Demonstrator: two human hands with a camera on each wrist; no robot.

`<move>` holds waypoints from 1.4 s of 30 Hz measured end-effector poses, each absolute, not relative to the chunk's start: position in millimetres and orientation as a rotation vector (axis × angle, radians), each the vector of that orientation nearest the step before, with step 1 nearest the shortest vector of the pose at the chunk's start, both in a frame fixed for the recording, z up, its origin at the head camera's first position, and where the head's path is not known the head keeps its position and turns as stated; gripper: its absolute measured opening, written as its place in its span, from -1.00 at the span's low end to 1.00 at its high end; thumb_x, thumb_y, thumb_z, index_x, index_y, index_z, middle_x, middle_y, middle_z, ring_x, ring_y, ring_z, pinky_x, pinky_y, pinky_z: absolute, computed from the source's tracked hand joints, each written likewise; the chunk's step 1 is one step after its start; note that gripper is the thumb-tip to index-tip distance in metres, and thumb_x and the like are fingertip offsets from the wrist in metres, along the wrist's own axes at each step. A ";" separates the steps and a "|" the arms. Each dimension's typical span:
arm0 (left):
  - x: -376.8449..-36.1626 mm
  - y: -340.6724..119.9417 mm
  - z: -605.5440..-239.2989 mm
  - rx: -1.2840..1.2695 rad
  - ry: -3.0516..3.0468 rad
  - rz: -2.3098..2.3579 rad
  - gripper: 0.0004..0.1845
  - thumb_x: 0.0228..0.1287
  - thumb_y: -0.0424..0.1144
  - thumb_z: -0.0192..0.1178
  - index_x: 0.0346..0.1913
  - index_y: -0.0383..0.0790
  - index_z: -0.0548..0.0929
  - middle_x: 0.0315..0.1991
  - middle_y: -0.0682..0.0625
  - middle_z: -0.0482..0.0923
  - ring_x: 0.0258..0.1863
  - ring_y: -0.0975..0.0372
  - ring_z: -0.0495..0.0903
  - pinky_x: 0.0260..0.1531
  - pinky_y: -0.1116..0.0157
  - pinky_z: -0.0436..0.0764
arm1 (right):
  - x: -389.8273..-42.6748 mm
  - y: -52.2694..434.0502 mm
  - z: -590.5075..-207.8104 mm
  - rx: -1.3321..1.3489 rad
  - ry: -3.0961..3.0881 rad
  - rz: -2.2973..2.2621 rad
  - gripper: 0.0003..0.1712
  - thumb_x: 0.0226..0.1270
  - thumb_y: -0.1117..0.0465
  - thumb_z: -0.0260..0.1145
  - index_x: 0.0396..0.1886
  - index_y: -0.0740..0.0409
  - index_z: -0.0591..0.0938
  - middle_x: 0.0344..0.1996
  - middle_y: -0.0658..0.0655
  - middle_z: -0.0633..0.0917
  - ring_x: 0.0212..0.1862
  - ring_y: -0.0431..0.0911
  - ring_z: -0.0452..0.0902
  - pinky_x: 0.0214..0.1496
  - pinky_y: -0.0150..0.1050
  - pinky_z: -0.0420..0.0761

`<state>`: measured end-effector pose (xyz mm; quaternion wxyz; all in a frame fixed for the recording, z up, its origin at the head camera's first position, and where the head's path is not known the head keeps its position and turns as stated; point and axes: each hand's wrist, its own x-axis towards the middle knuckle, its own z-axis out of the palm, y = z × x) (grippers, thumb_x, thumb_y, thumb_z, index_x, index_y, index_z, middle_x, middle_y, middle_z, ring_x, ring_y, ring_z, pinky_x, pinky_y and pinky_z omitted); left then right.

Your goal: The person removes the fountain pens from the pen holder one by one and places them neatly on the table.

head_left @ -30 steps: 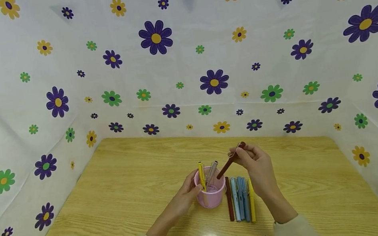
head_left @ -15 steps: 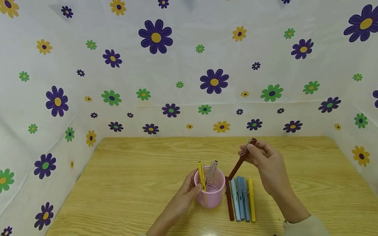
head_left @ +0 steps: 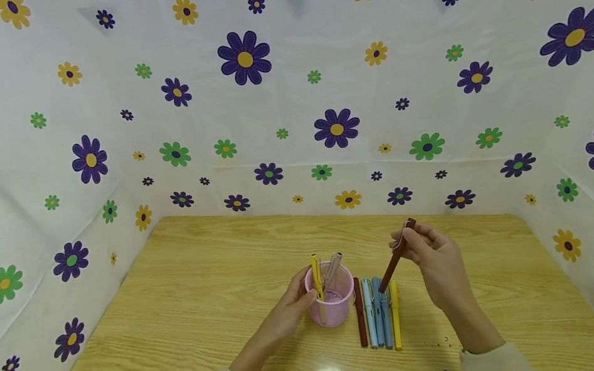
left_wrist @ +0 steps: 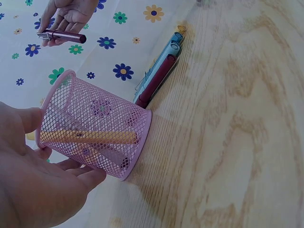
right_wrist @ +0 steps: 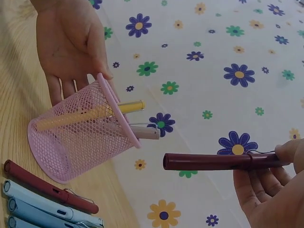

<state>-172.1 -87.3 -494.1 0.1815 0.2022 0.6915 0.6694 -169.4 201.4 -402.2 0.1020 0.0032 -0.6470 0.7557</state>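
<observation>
My left hand (head_left: 291, 303) holds a pink mesh cup (head_left: 332, 306) by its left side, thumb at the rim (left_wrist: 28, 118). In the cup stand a yellow pen (head_left: 316, 269) and a clear grey pen (head_left: 334, 266). My right hand (head_left: 433, 255) pinches a dark red pen (head_left: 395, 257) by its upper end and holds it tilted in the air, its lower tip over a row of pens (head_left: 378, 313) lying right of the cup. The right wrist view shows this red pen (right_wrist: 213, 161) apart from the cup (right_wrist: 76, 135).
The row holds a dark red pen (head_left: 360, 313), several blue ones and a yellow one (head_left: 395, 314), side by side on the wooden table (head_left: 177, 304). White flowered cloth walls (head_left: 283, 86) close in the left, back and right sides.
My right hand has carried the dark red pen rightward, from beside the cup's rim to above the row of lying pens. The left hand and the cup have stayed put.
</observation>
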 end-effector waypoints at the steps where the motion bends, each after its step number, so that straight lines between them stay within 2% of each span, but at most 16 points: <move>1: -172.3 -87.3 -494.2 0.572 1.952 1.890 -0.35 0.71 -0.21 -0.16 0.67 -0.20 -0.13 0.65 -0.31 -0.20 0.63 -0.13 -0.21 0.56 -0.12 -0.11 | -169.0 202.6 -402.1 0.007 -1.918 2.228 -0.59 0.59 0.16 0.25 0.10 0.47 0.51 -0.13 0.16 0.77 -0.09 -0.06 0.73 0.10 -0.24 0.70; 6: -172.9 -87.1 -494.5 0.580 1.954 1.892 -0.34 0.71 -0.21 -0.15 0.67 -0.20 -0.13 0.66 -0.31 -0.20 0.63 -0.13 -0.21 0.56 -0.11 -0.10 | -167.1 208.3 -402.6 -0.002 -1.950 2.220 -0.55 0.59 0.13 0.25 0.12 0.49 0.49 -0.14 0.12 0.77 -0.07 -0.06 0.73 0.10 -0.26 0.70; 16: -171.7 -87.8 -493.2 0.573 1.966 1.875 -0.34 0.71 -0.20 -0.15 0.68 -0.16 -0.14 0.66 -0.28 -0.21 0.63 -0.10 -0.22 0.56 -0.11 -0.10 | -164.8 220.1 -406.8 -0.010 -1.995 2.204 -0.59 0.59 0.10 0.24 0.11 0.40 0.53 -0.15 0.10 0.77 -0.08 -0.10 0.73 0.08 -0.28 0.71; 26: -172.1 -87.5 -494.2 0.572 1.966 1.882 -0.33 0.71 -0.20 -0.15 0.68 -0.18 -0.15 0.66 -0.29 -0.22 0.63 -0.11 -0.22 0.56 -0.10 -0.09 | -160.2 228.0 -412.4 -0.018 -1.998 2.201 -0.60 0.59 0.11 0.25 0.07 0.42 0.54 -0.17 0.07 0.77 -0.10 -0.10 0.73 0.05 -0.29 0.72; 35: -172.4 -86.2 -493.9 0.568 1.967 1.889 -0.34 0.71 -0.22 -0.15 0.67 -0.21 -0.13 0.66 -0.31 -0.19 0.63 -0.12 -0.21 0.56 -0.11 -0.11 | -158.7 235.6 -417.4 -0.048 -2.059 2.174 -0.55 0.59 0.10 0.24 0.15 0.42 0.51 -0.16 0.03 0.77 -0.10 -0.11 0.74 0.05 -0.32 0.71; 42: -171.9 -85.7 -493.4 0.563 1.975 1.891 -0.35 0.71 -0.22 -0.16 0.67 -0.21 -0.11 0.65 -0.31 -0.18 0.63 -0.13 -0.20 0.56 -0.12 -0.10 | -158.5 240.2 -422.0 -0.061 -2.079 2.171 -0.55 0.59 0.09 0.25 0.14 0.43 0.51 -0.17 0.02 0.77 -0.12 -0.13 0.73 0.03 -0.33 0.72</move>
